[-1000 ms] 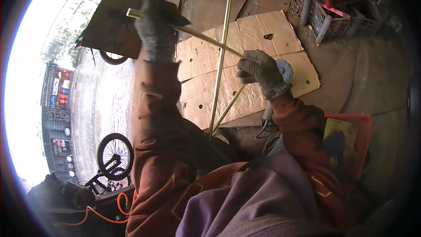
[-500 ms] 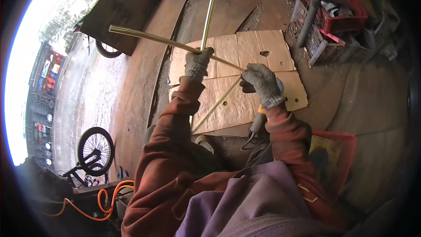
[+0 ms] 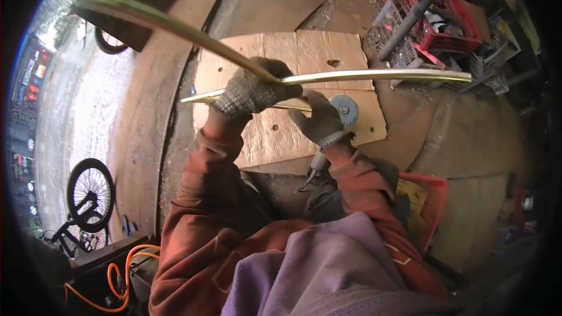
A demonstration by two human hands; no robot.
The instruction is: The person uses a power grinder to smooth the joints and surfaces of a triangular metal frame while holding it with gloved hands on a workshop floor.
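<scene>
My left hand (image 3: 254,89), in a grey knit glove, is closed around crossing gold-coloured metal bars. One long metal bar (image 3: 175,32) slants up to the far left. A second metal bar (image 3: 386,75) reaches right from beside my fingers. Below these, a thinner gold bar (image 3: 202,97) passes behind my left hand. Its right part runs between the thumb and fingers of my gloved right hand (image 3: 322,122), which closes loosely on it. Just beyond my right hand lies an angle grinder with a round grey disc (image 3: 344,109); my hand and sleeve partly hide its body.
Flattened cardboard (image 3: 257,143) covers the floor under my hands. At the far right stand a red crate (image 3: 462,38) with odds and ends and a slanting grey pole (image 3: 418,11). A red tray (image 3: 436,199) sits near right, an orange hose (image 3: 111,275) near left, beside a bicycle wheel (image 3: 91,196).
The metal bars have turned and come closer to me; one that pointed away now points right. My left hand has rotated over them. My right hand has moved left and down, uncovering the grinder disc.
</scene>
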